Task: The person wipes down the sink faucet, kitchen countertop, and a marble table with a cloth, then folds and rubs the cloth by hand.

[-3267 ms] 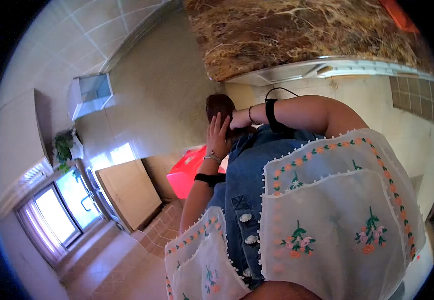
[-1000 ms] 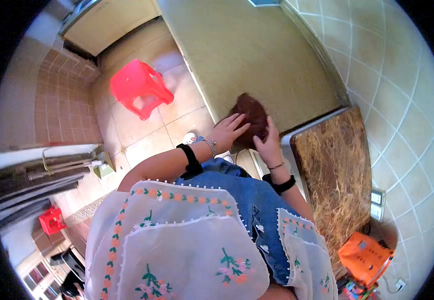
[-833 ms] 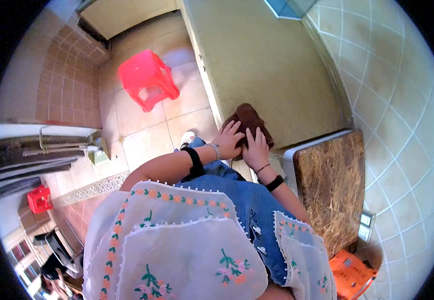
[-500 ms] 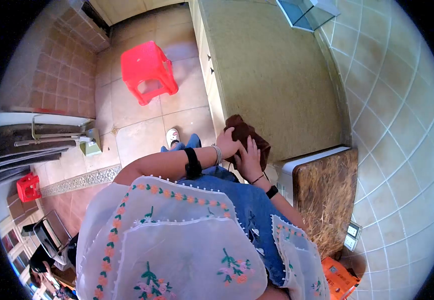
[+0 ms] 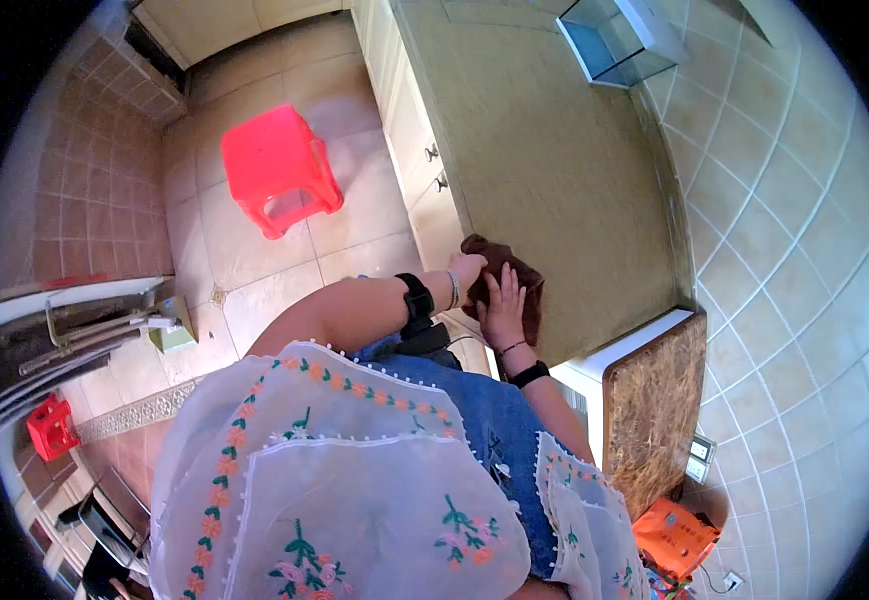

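Red stool (image 5: 273, 155) stands on the floor, left of the desk (image 5: 570, 190). Left hand (image 5: 468, 273) is clamped on the left edge of a brown cloth (image 5: 498, 256); the cloth lies at the desk's near left edge. Right hand (image 5: 505, 312) rests flat upon it, fingers extended. Glass tank (image 5: 610, 50) occupies the desk's far right; orange bag (image 5: 673, 538), lower right.

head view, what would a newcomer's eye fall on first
Most likely the bright red stool on the tiled floor, upper left. Next, the brown cloth at the edge of the worktop, with the left hand gripping it and the right hand spread on it. The orange bag, lower right, also stands out.
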